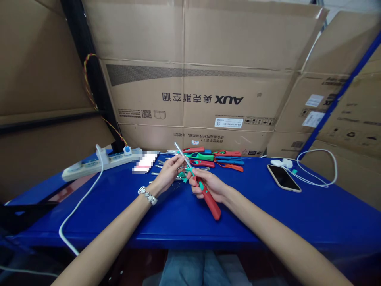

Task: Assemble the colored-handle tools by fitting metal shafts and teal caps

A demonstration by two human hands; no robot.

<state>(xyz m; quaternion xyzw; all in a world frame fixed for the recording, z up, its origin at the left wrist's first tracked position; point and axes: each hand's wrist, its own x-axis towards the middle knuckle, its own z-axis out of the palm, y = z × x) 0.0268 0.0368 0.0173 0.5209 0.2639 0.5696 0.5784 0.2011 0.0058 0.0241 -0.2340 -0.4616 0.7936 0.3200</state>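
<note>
A long-nosed lighter (212,204) with a red handle, green trigger parts and a metal tube is held tilted above the blue table. My right hand (212,183) is wrapped round the upper part of its handle. The fingers of my left hand (169,171) are pinched together at the metal tube. Under and behind my hands lie loose metal tubes and small green pieces (185,180), partly hidden by my fingers. Further back are several more lighters, among them a green one (204,157), a red one (228,153) and an orange one (233,167).
A power strip (89,168) with plugs and a white cable (80,206) runs along the table's left side. A phone (284,178) lies at the right beside a white charger and its looped cable (336,167). Cardboard (190,39) walls the back of the blue table (253,222).
</note>
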